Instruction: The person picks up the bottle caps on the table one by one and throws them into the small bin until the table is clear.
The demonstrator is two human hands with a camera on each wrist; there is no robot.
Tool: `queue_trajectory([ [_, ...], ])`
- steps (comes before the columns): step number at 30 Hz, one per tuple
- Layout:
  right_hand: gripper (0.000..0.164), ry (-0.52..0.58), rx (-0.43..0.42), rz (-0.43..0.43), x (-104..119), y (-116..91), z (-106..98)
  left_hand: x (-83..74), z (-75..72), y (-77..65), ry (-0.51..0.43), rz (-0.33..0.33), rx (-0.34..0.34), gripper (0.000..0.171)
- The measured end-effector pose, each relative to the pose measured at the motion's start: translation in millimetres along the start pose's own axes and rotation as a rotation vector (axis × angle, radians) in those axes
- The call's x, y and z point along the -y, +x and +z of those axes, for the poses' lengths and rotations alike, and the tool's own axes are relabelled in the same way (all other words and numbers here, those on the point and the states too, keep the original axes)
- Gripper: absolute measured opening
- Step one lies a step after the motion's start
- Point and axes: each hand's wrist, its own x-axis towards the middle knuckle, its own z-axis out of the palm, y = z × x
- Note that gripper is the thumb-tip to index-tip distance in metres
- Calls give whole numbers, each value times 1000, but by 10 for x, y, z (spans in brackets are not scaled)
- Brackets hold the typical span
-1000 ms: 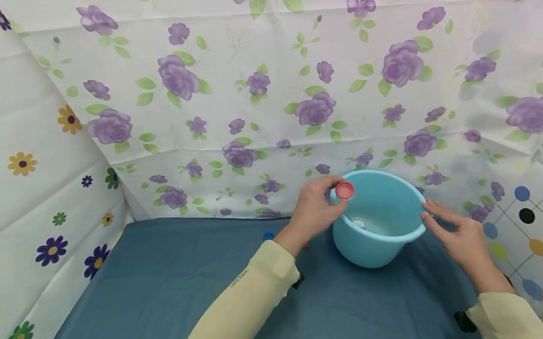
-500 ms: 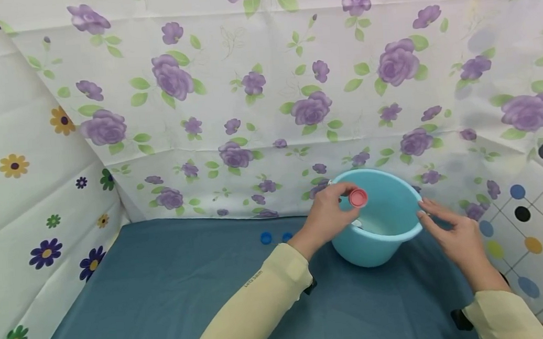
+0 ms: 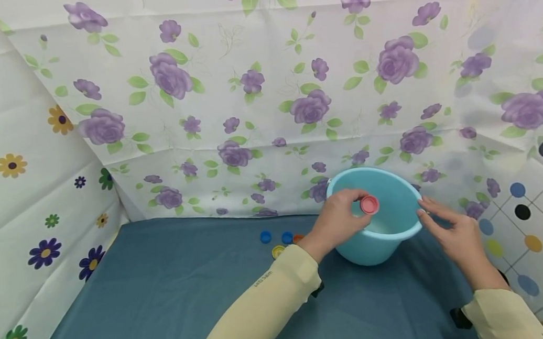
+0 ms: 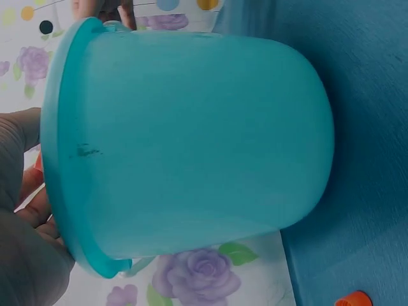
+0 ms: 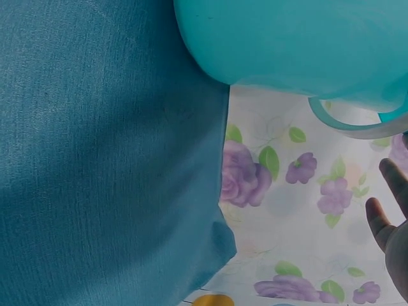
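Over the mouth of a light blue plastic bucket (image 3: 374, 249), my left hand (image 3: 336, 217) pinches a red bottle cap (image 3: 369, 204) between thumb and fingertips. Its round face points toward the head camera. In the left wrist view the bucket wall (image 4: 191, 140) fills the middle, and a bit of the red cap shows beside the fingers. My right hand (image 3: 456, 235) is at the bucket's right rim, its fingers extended and fingertips right at the edge. In the right wrist view those fingers (image 5: 395, 185) lie spread near the bucket's handle (image 5: 357, 131).
Two blue caps, one of them farther left (image 3: 265, 236), lie on the dark blue cloth (image 3: 175, 286). A yellow cap (image 3: 278, 251) and an orange cap (image 3: 297, 238) lie by my left forearm, partly covered. Flower-patterned sheeting (image 3: 267, 101) rises behind and at both sides.
My left hand has moved right with the red cap, from the bucket's left rim to over its opening. The caps on the cloth have come into sight. My right hand stays at the rim.
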Motion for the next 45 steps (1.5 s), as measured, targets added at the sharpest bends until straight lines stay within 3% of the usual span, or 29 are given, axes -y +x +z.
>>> queue_trajectory([
  [7, 40, 4, -12, 1, -1, 10, 16, 35, 5, -1, 92, 43, 19, 37],
  [13, 40, 7, -22, -6, 14, 20, 21, 41, -11, 11, 116, 22, 32, 39],
  [21, 40, 2, -16, 5, -12, 29, 45, 8, -56, -2, 109, -34, 85, 46],
  [32, 40, 11, -5, 15, 7, 22, 48, 26, -92, -29, 79, -36, 89, 45],
  [38, 41, 18, 7, 29, 7, -4, 36, 51, -166, -82, 42, -43, 48, 44],
  [45, 41, 9, 13, 42, -13, -17, 25, 158, -364, -149, 52, 9, -75, 44],
])
